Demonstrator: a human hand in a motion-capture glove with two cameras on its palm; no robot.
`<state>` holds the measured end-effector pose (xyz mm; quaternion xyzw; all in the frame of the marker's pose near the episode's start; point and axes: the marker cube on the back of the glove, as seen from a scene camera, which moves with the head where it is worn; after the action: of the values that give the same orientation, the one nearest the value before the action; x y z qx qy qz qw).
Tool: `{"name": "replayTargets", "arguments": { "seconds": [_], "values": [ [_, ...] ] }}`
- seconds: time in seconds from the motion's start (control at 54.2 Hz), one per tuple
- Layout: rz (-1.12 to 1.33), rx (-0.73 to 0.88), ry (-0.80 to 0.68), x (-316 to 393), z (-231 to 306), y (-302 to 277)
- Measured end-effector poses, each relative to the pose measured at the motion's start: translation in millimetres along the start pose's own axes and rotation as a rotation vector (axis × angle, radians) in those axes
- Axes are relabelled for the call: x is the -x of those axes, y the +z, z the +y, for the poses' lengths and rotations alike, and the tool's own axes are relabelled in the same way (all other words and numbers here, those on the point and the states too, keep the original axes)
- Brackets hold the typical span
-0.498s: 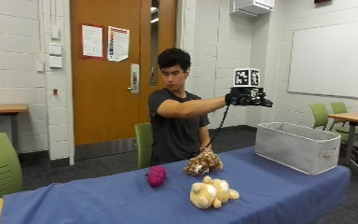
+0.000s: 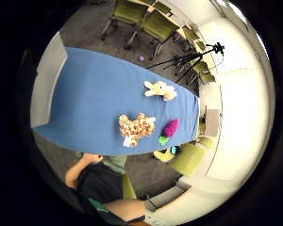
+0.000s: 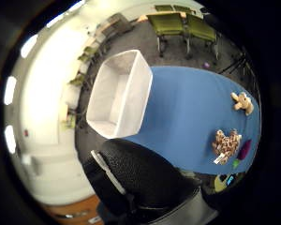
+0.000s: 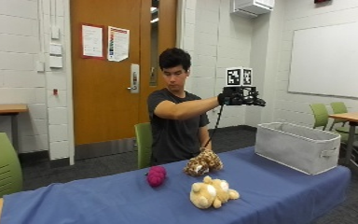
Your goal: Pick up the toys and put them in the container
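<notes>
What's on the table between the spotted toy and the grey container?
Nothing: in the outside view, only bare blue tablecloth runs from the spotted toy to the grey container. The cream toy sits nearer the front edge, off that line.

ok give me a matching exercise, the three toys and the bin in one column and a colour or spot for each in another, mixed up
Column one:
1. spotted toy
2. cream toy
3. pink toy
4. bin

Column two:
A. grey, at the table's end nearest the whiteboard
B. nearest the table's front edge in the outside view
C. magenta, farthest from the bin
D. brown and white, right in front of the seated person

Pairs: 1-D, 2-B, 3-C, 4-A
</notes>
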<state>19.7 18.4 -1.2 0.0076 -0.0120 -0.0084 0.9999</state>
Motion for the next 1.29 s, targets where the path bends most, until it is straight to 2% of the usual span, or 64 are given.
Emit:
{"name": "replayTargets", "arguments": {
  "seconds": [0.295,0.627,0.775,1.143,1.291],
  "values": [
    [-0.02,-0.006,0.036,-85,29,24],
    [-0.09,0.17,0.112,-155,64,170],
    [-0.12,0.264,0.148,-175,79,218],
    [-0.045,0.378,0.168,-199,110,240],
    [-0.048,0.368,0.194,-204,117,239]
  ]
}}
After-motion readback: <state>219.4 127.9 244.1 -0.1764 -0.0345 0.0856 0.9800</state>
